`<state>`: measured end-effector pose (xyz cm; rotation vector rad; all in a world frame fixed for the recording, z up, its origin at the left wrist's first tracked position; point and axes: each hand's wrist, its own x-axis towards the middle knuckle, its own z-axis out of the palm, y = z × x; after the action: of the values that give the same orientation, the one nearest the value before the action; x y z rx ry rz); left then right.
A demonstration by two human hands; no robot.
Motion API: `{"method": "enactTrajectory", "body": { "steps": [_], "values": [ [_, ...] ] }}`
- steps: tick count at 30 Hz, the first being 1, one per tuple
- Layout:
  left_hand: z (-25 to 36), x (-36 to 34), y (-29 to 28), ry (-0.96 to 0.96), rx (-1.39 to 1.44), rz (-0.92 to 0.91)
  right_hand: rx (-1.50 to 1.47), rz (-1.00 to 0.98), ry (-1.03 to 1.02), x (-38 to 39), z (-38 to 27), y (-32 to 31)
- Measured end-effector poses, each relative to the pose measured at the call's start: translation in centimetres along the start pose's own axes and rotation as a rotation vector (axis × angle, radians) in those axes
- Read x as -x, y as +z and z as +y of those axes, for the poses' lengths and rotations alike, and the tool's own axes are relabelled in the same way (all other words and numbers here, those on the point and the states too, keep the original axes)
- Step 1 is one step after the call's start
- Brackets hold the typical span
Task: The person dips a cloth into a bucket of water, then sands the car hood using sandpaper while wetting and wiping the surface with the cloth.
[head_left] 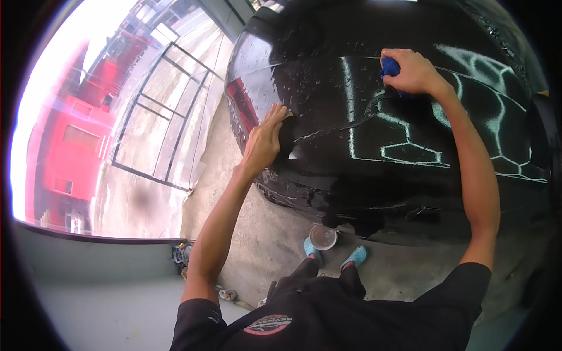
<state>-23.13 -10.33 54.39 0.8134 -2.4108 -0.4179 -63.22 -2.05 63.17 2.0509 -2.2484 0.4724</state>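
Observation:
My right hand [413, 73] is closed round a bunched blue cloth [390, 67] and presses it against the wet, black, glossy car panel [316, 140]. Over at the car's left edge, my left hand [266, 137] lies with its fingers together on the panel, beside a red tail light [240, 102]. A small yellowish bit [290, 115] shows at its fingertips; most of whatever it holds is hidden. Water beads and streaks cover the panel between the hands. Pale green reflections of lights form lines and hexagons around the right hand.
A round bucket [323, 237] stands on the concrete floor [257, 234] by my feet in light blue clogs [354, 257], below the car. To the left is a large window [158, 117] with a dark frame outside it. A low pale wall [105, 266] runs beneath.

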Motion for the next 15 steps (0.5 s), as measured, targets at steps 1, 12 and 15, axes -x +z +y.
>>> {"method": "enactTrajectory", "body": {
  "steps": [1,12,15],
  "values": [
    [-1.3,-2.0,-0.5,0.000,-0.043,0.029,-0.021,-0.024,0.003,-0.5,-1.2,-0.2],
    [-1.9,-3.7,0.2,0.028,-0.021,0.019,0.002,-0.116,-0.022,0.3,-1.4,-0.9],
    [-4.5,-10.1,-0.8,-0.037,-0.082,0.109,-0.096,-0.009,-0.050,-1.4,-1.9,0.9]
  ]
}}
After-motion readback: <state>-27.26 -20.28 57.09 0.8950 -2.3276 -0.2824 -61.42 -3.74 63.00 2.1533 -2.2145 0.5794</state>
